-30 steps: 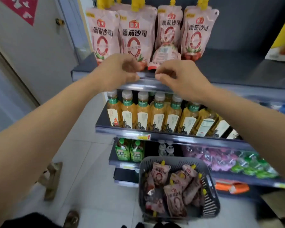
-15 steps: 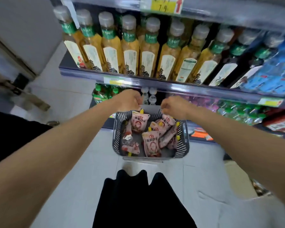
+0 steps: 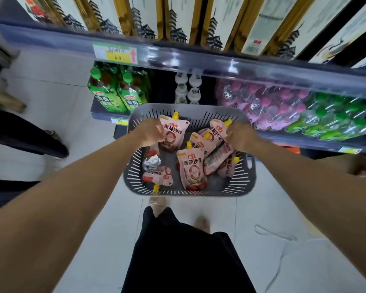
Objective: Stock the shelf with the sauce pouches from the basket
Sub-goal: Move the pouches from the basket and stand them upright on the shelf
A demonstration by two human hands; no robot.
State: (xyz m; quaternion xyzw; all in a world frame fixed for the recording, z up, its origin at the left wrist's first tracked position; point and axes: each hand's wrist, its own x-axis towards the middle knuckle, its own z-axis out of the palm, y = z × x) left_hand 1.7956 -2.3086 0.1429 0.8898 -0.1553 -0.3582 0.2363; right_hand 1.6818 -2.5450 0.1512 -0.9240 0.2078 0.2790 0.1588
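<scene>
Two bare forearms reach down, seen from above, into a grey slotted basket [image 3: 244, 178] that stands on the pale floor [image 3: 262, 208] in front of a store shelf [image 3: 199, 60]. The left hand [image 3: 151, 132] is at the basket's far left corner. Its grip is clenched on the left edge of a pink sauce pouch [image 3: 174, 134] with a yellow cap, fingers curled over the pouch's side. That pouch leans upright near the basket's far wall. The right hand [image 3: 241, 138] is at the far right side, its grip clenched on the top right corner of a second pouch [image 3: 217, 129], just below that pouch's yellow cap. Both held pouches are inside the basket, their lower ends among the others. Between the hands a third pouch [image 3: 199, 142] lies partly beneath the second pouch. A front pouch [image 3: 191, 170] lies face up in the middle, close to the near edge, showing its red-ringed label. Toward the near left corner a sideways pouch [image 3: 157, 176] lies with its cap at the near edge. Just beyond it is a crumpled silver pouch [image 3: 151, 162]. More pouches are piled along the right wall beneath the right hand. The shelf edge above carries a yellow price label [image 3: 115, 52]. Green-capped bottles [image 3: 114, 92] stand on the lower shelf, beyond the basket's far left corner.
</scene>
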